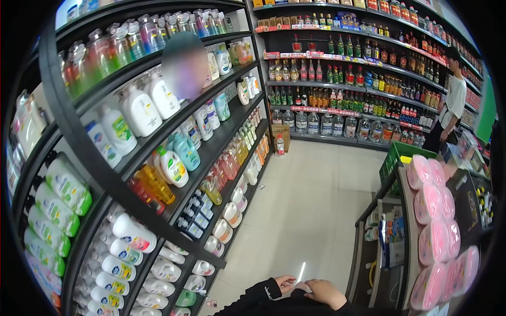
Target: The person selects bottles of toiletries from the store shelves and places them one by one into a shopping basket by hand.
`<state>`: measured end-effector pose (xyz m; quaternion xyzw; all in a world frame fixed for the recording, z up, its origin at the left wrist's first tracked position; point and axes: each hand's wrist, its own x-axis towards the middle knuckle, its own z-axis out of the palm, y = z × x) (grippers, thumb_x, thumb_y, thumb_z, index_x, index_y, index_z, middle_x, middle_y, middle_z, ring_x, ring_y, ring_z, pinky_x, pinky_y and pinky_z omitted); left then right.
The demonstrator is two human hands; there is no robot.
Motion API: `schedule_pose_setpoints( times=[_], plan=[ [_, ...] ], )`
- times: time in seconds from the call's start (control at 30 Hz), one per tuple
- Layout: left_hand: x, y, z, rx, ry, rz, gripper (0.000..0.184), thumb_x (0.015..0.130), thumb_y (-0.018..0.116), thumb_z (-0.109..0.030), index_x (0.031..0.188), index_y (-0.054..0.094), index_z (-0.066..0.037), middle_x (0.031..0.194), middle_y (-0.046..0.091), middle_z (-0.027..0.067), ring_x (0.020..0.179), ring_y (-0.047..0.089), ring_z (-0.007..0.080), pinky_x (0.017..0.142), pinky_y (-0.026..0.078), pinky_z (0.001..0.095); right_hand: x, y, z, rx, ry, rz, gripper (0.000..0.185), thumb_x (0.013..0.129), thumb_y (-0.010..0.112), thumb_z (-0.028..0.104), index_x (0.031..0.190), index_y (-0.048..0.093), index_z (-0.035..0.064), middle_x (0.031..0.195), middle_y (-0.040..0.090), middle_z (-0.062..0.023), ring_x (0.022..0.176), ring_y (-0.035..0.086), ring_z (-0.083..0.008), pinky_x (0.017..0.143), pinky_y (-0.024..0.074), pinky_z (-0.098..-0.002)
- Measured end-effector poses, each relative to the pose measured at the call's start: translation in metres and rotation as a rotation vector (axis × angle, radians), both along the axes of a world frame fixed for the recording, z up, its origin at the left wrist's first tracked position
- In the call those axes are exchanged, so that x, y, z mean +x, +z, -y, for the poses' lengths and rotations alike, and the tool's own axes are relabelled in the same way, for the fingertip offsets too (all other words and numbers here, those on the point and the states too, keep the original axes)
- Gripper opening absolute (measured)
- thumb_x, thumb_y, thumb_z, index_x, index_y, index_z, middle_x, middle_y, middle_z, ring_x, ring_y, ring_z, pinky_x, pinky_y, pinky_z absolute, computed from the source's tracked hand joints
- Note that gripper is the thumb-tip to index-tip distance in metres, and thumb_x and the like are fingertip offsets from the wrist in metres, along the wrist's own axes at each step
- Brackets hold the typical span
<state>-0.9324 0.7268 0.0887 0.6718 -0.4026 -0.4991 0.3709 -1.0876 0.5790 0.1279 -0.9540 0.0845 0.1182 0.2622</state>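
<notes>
At the bottom of the view, my left hand point(285, 283) comes out of a black sleeve with white lettering. It holds nothing that I can see, and its fingers are loosely bent and apart from the shelves. Close beside it is my right hand point(327, 294), its fingers curled against a small pale rounded thing point(301, 286) between the two hands. What that thing is, and how firmly it is held, I cannot make out. Both hands are low over the tiled floor point(279, 226).
Black shelves point(158, 210) of pump bottles and detergent stand at left. Liquor shelves point(337, 68) line the back. Pink packs point(435, 242) sit on a stand at right, near a green crate point(392, 163). A person point(450, 100) stands beyond; a bottle point(280, 144) is on the floor.
</notes>
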Motion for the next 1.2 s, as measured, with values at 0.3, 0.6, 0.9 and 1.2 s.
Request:
schedule_pose_setpoints(
  times=[0.3,0.6,0.9,1.2],
  plan=[
    [0.088,-0.005,0.095,0.026,0.254,-0.151,0.035,0.083,0.051,-0.020,0.116,0.044,-0.008,0.106,0.053,0.0089,0.094,0.052,0.0145,0.080,0.042,0.0274,0.107,0.010,0.118,0.007,0.173,-0.217,0.041,0.073,0.057,0.028,0.106,0.049,0.0044,0.098,0.055,-0.0139,0.089,0.053,-0.0299,0.076,0.0431,-0.0369],
    [0.236,-0.060,0.161,-0.042,0.387,-0.121,0.034,0.080,0.054,-0.017,0.111,0.046,-0.004,0.096,0.055,0.0132,0.083,0.056,0.0176,0.074,0.045,0.0279,0.272,0.015,0.199,0.172,0.199,0.070,0.035,0.075,0.056,0.023,0.102,0.051,0.0022,0.097,0.056,-0.0144,0.089,0.053,-0.0302,0.077,0.0425,-0.0365],
    [0.383,-0.016,0.268,-0.025,0.372,0.000,0.035,0.080,0.054,-0.018,0.111,0.045,-0.006,0.103,0.053,0.0104,0.086,0.055,0.0163,0.076,0.044,0.0300,0.401,0.017,0.289,0.083,0.173,0.089,0.035,0.073,0.057,0.023,0.101,0.052,0.0036,0.095,0.057,-0.0138,0.087,0.054,-0.0302,0.075,0.0436,-0.0366],
    [0.469,-0.025,0.368,0.005,0.449,-0.016,0.036,0.081,0.055,-0.020,0.113,0.044,-0.008,0.104,0.054,0.0096,0.087,0.055,0.0151,0.076,0.044,0.0297,0.503,-0.014,0.416,0.144,0.258,0.132,0.031,0.071,0.058,0.021,0.097,0.052,0.0042,0.086,0.057,-0.0152,0.077,0.056,-0.0317,0.067,0.0449,-0.0392]
  ],
)
